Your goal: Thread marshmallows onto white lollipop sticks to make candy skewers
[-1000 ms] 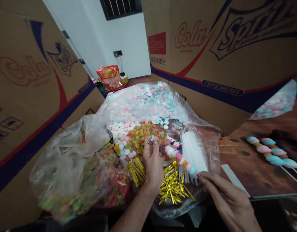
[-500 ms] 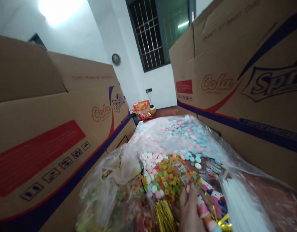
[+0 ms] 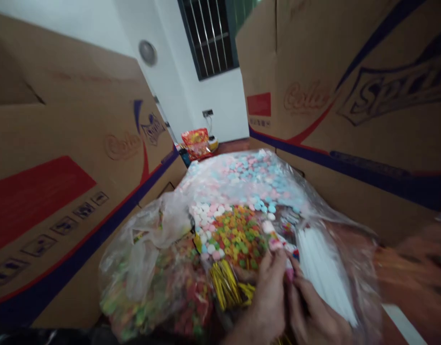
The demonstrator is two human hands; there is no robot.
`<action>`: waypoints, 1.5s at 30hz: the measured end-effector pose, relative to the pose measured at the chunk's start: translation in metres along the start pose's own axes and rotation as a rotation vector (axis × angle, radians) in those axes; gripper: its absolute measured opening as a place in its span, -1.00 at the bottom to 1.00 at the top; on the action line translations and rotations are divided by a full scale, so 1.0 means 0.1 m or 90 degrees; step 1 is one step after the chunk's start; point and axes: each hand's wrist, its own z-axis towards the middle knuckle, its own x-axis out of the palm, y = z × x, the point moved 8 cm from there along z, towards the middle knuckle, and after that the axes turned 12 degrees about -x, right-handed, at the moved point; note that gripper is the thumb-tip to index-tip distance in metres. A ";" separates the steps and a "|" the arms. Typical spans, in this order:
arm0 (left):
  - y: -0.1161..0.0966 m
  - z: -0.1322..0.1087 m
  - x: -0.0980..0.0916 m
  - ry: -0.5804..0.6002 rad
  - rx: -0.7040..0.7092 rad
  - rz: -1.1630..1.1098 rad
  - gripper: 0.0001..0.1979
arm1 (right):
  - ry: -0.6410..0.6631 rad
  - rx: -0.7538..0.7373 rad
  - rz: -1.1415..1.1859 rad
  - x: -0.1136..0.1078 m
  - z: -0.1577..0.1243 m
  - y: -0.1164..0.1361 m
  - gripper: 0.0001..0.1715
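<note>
In the lower middle, my left hand (image 3: pixel 268 294) and my right hand (image 3: pixel 313 309) are close together. Both are closed around the lower end of a candy skewer (image 3: pixel 277 243), whose pink and white pieces stick out beyond the fingers. Its lower part is hidden by the hands. Beside my left hand lies a bundle of gold twist ties (image 3: pixel 223 283). Just past the hands is a heap of ring gummies (image 3: pixel 238 232), with pink, white and blue marshmallows (image 3: pixel 210 223) bordering it. White sticks (image 3: pixel 322 268) lie to the right of my right hand.
A large clear bag of marshmallows (image 3: pixel 252 172) spreads behind. A bag of colourful gummies (image 3: pixel 152 287) lies front left. Tall cardboard boxes flank both sides, left (image 3: pixel 62 134) and right (image 3: pixel 299 62). A red packet (image 3: pixel 196 143) stands at the back.
My right hand has come into clear view beside my left, and both now grip the candy skewer. The skewer has risen and points away from me. The view has tilted down and shifted right.
</note>
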 end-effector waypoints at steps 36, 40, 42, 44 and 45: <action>-0.31 -0.49 -0.45 0.170 -0.017 0.141 -0.66 | 0.108 0.517 0.568 0.69 -0.37 0.33 -0.46; -0.37 -0.59 -0.44 0.270 -0.075 0.074 -0.71 | 0.262 0.463 0.545 0.71 -0.35 0.45 -0.50; -0.40 -0.58 -0.46 0.240 -0.047 0.033 -0.79 | 0.405 0.297 0.415 0.61 -0.24 0.40 -0.58; -0.46 -0.55 -0.51 0.170 0.024 -0.037 -0.83 | 0.456 0.070 0.221 0.43 -0.07 0.18 -0.69; -0.45 -0.52 -0.53 0.144 0.027 -0.058 -0.81 | 0.392 -0.048 0.115 0.28 0.05 0.04 -0.71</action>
